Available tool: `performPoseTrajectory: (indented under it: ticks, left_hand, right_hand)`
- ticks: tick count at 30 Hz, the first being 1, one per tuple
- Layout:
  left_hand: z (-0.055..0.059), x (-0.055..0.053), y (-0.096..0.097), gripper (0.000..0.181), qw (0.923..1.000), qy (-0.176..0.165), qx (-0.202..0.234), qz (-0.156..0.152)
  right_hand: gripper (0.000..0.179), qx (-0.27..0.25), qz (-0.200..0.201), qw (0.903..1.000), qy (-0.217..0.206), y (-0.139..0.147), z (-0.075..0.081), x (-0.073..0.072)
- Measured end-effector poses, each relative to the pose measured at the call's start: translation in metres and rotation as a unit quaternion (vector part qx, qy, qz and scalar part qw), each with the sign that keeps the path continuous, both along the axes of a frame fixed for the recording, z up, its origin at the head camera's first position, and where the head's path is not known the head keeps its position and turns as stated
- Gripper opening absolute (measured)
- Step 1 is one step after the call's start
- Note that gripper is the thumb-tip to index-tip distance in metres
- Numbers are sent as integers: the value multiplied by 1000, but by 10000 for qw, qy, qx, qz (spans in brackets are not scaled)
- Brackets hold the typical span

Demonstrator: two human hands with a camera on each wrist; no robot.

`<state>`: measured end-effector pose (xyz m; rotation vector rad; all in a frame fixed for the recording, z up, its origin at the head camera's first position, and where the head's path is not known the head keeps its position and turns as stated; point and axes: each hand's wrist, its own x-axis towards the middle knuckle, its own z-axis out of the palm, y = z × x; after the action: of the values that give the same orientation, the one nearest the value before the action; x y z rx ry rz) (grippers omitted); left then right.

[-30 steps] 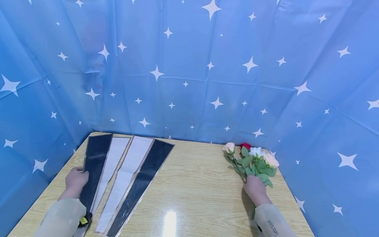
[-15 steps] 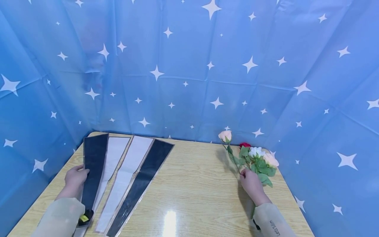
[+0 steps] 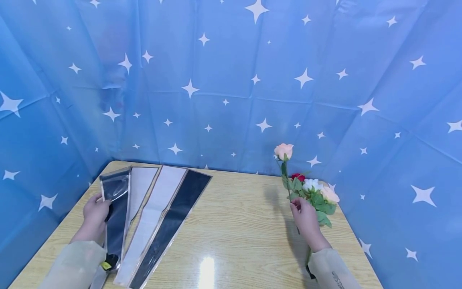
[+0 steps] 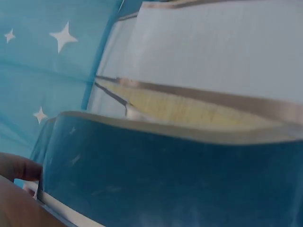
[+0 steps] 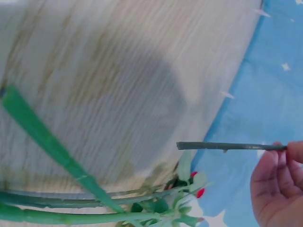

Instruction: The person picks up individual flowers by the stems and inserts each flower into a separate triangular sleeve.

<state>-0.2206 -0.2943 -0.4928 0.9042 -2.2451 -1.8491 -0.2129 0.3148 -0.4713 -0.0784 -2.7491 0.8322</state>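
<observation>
At the right, my right hand (image 3: 304, 218) pinches the stem of a pale pink rose (image 3: 284, 151) between thumb and fingers. The bloom stands upright above the other flowers, and in the right wrist view the cut end of its stem (image 5: 213, 145) points away from the hand. On the left, my left hand (image 3: 95, 212) grips the left edge of a black flower sleeve (image 3: 117, 216), a long tapered one with a clear border. Its upper part is bent up and catches the light. In the left wrist view the thumb and a finger (image 4: 23, 166) hold its edge.
Two white sleeves (image 3: 142, 188) (image 3: 155, 216) and another black sleeve (image 3: 173, 224) lie fanned on the wooden table (image 3: 234, 224). A red rose (image 3: 298, 177), a white flower (image 3: 312, 184) and another pink rose (image 3: 330, 194) lie at the right. A starry blue curtain (image 3: 231, 80) surrounds the table.
My right hand has drawn the pale pink rose up out of the bunch and turned it upright. My left hand has lifted and tilted the black flower sleeve's edge.
</observation>
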Motion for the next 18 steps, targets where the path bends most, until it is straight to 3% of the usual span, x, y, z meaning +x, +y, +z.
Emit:
performPoseTrajectory:
  ticks: [4, 8, 12, 18]
  left_hand:
    - [8, -2, 10, 46, 9983, 418, 266, 303]
    - [16, -6, 19, 21, 9917, 770, 848, 580]
    - [24, -7, 26, 24, 9852, 940, 1333, 517]
    - [39, -7, 36, 16, 9823, 1014, 1515, 432]
  right_hand:
    - [16, -90, 26, 9999, 139, -4, 5, 2]
    - [14, -158, 33, 9995, 287, -8, 9, 5]
    - [13, -193, 61, 9988, 442, -11, 12, 8]
    - [12, -265, 43, 9978, 609, -15, 15, 11]
